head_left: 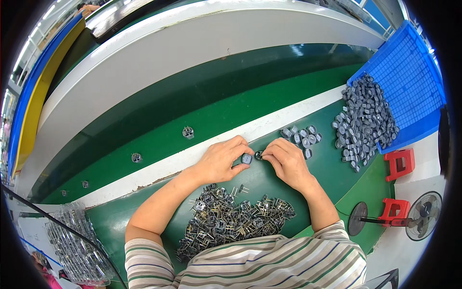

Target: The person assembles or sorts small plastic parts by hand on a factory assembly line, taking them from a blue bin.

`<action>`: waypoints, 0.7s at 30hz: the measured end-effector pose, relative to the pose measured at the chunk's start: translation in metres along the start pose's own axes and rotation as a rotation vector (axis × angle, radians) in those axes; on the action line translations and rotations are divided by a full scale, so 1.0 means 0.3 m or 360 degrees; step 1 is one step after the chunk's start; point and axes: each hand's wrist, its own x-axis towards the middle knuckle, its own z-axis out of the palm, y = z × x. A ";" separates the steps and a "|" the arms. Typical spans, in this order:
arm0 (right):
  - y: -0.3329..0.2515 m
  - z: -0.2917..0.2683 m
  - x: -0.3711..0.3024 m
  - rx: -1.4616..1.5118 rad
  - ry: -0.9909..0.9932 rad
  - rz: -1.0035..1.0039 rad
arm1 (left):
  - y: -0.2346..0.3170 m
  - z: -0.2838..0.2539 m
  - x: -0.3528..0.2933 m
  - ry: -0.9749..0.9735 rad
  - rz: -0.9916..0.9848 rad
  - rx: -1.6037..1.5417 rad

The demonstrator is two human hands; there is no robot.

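My left hand [225,157] is closed on a small grey plastic cap [246,158], pinched between thumb and fingers over the green table. Just right of it, my right hand [286,161] pinches a small dark circuit board [259,155] by its edge. A narrow gap separates the two pieces. Below my hands, close to my body, lies a big heap of small circuit boards with metal pins [231,219]. Several loose grey caps [305,137] sit just beyond my right hand.
A blue crate [402,82] at the right spills a pile of grey caps [363,118] onto the table. Several round pieces, one a pinned part [188,132], lie on the green conveyor [231,113] beyond a white rail [279,119]. Clear plastic trays [79,243] are stacked at left; red stools [400,164] and a fan [423,216] stand right.
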 end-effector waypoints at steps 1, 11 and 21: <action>0.003 0.000 -0.001 0.0000 0.0000 0.0002 | 0.001 -0.002 0.002 -0.0037 -0.0038 0.0000; -0.016 -0.010 0.000 -0.0069 -0.0060 0.0273 | -0.006 0.002 -0.010 -0.0069 0.0049 0.0057; -0.010 0.064 -0.015 0.0304 0.0082 0.0200 | 0.026 0.035 -0.002 0.0068 -0.0058 0.0138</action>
